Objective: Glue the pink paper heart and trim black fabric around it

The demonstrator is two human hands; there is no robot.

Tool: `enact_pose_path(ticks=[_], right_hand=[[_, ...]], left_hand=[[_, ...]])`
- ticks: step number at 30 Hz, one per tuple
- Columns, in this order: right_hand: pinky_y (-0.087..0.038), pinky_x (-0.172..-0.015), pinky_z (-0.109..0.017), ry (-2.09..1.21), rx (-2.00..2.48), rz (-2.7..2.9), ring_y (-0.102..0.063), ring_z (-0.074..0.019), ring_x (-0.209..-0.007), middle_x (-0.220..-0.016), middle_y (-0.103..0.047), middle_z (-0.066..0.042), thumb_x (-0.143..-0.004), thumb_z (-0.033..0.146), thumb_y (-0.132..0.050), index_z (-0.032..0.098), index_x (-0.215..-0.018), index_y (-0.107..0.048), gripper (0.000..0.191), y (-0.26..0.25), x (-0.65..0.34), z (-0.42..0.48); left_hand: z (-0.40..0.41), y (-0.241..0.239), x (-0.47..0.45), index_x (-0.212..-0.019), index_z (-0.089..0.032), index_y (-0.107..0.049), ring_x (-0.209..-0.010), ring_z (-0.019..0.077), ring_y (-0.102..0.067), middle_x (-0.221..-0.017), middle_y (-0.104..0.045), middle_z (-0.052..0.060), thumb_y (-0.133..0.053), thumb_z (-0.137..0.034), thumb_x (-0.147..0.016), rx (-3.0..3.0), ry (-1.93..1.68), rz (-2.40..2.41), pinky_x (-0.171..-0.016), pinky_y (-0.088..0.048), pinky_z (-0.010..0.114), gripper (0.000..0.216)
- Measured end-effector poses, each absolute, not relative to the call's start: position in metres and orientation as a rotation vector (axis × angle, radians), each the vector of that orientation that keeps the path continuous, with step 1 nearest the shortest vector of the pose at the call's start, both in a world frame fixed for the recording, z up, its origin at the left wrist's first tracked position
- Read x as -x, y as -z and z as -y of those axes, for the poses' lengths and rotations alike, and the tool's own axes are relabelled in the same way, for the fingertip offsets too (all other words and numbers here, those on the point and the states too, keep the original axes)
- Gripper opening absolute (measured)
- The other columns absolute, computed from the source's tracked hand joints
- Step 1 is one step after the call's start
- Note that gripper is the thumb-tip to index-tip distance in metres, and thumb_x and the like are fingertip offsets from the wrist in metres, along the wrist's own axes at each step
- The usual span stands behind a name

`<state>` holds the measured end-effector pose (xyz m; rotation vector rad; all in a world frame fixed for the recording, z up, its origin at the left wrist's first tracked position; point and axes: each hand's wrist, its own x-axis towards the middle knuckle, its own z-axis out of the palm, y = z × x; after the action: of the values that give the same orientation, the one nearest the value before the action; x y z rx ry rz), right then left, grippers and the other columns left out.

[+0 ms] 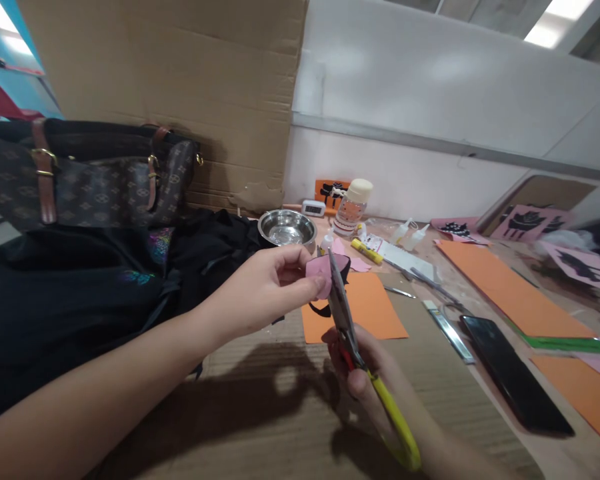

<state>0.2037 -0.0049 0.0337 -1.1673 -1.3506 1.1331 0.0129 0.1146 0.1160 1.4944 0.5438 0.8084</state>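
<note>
My left hand (265, 287) pinches a small piece of pink paper (316, 272) with black paper at its edge. My right hand (370, 373) grips scissors (341, 310) with yellow and red handles, their blades pointing up and lying against the pink piece. Whether the blades are parted is hard to make out. Below both hands, an orange paper sheet (375, 310) lies on the cardboard surface (250, 400). Just behind the piece are more pink paper scraps (355, 261).
A metal bowl (286, 230), a clear bottle (353, 208) and a glue stick (366, 251) stand or lie behind. On the right are a phone (515, 373), a cutter blade case (449, 331) and orange sheets (515, 287). Black cloth (80, 300) and a brown handbag (95, 180) fill the left.
</note>
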Motion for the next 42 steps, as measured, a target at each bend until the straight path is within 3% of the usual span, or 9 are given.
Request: enact_pose_path(ticks=[15, 23, 28, 42], right_hand=[[-0.032, -0.052, -0.022, -1.200, 1.118, 1.386, -0.040, -0.0117, -0.062, -0.077, -0.050, 0.002, -0.083, 0.078, -0.067, 0.024, -0.112, -0.067, 0.061, -0.0331, -0.2063, 0.0053], [-0.037, -0.055, -0.024, -1.136, 1.140, 1.424, -0.044, -0.0138, -0.067, -0.081, -0.054, -0.001, -0.085, 0.079, -0.063, 0.022, -0.110, -0.067, 0.062, -0.0348, -0.2049, 0.0054], [-0.043, -0.061, -0.027, -1.142, 1.154, 1.397, -0.046, -0.0147, -0.068, -0.080, -0.053, 0.000, -0.082, 0.079, -0.066, 0.021, -0.102, -0.068, 0.061, -0.0380, -0.2039, 0.0051], [-0.041, -0.056, -0.025, -1.169, 1.186, 1.323, -0.045, -0.0152, -0.065, -0.074, -0.053, 0.001, -0.073, 0.082, -0.072, 0.022, -0.099, -0.070, 0.066, -0.0382, -0.2024, 0.0043]], left_hand=[[-0.1132, -0.1186, -0.0106, -0.077, -0.019, -0.061, -0.076, 0.0076, -0.067, -0.078, -0.072, -0.005, -0.074, -0.024, -0.090, -1.466, -0.806, -0.541, -0.075, -0.054, 0.017, 0.019], [-0.1127, -0.1166, -0.0124, -0.077, -0.019, -0.062, -0.075, 0.0087, -0.065, -0.078, -0.072, -0.004, -0.073, -0.025, -0.089, -1.487, -0.793, -0.573, -0.071, -0.051, 0.018, 0.017], [-0.1129, -0.1170, -0.0123, -0.076, -0.020, -0.060, -0.080, 0.0129, -0.068, -0.079, -0.071, -0.002, -0.074, -0.031, -0.089, -1.512, -0.798, -0.596, -0.077, -0.054, 0.024, 0.022], [-0.1125, -0.1193, -0.0106, -0.076, -0.020, -0.057, -0.078, 0.0142, -0.065, -0.081, -0.069, -0.001, -0.073, -0.037, -0.089, -1.586, -0.770, -0.677, -0.077, -0.054, 0.027, 0.026]])
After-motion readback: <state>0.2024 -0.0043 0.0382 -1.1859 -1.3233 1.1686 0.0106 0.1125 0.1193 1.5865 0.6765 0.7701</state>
